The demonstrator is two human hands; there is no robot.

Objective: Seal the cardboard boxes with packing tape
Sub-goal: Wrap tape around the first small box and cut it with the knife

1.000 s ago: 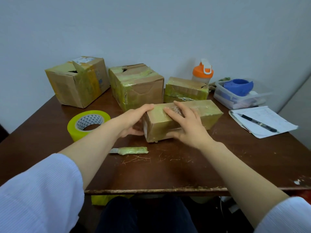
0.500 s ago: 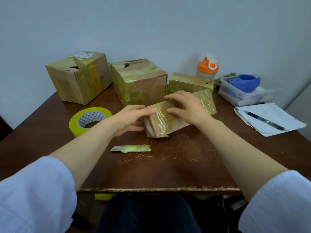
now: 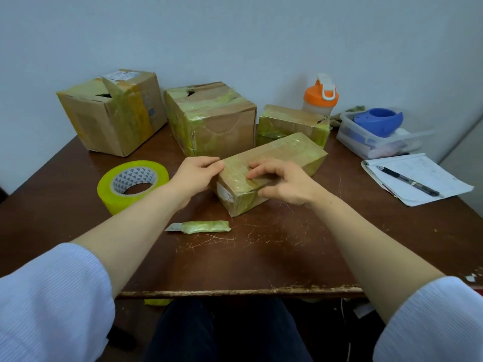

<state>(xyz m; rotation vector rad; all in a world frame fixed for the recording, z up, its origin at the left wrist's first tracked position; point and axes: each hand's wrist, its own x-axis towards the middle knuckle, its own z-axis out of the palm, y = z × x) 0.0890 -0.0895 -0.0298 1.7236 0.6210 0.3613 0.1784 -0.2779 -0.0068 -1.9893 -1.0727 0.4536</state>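
A long, low cardboard box point(image 3: 285, 158) wrapped in yellowish tape lies at the table's middle, its near end turned toward me. My left hand point(image 3: 194, 175) holds that end's left top corner, fingers curled over the edge. My right hand point(image 3: 283, 181) grips the near right side, fingertips on the top and thumb against the side. A roll of yellow packing tape point(image 3: 132, 185) lies flat to the left of the box. A small cutter point(image 3: 201, 227) with a tape-wrapped handle lies in front of the box.
Three more taped boxes stand behind: a large one at back left point(image 3: 112, 113), a cube point(image 3: 211, 118) in the middle, a small one point(image 3: 292, 122) on the right. An orange-lidded bottle point(image 3: 320, 96), a plastic tub point(image 3: 379, 142) and a notepad with pen point(image 3: 415, 178) fill the right side.
The box was tipped up on its edge half a second ago and now lies flat again, turned with its near end toward me. Both hands shifted with it to that end.
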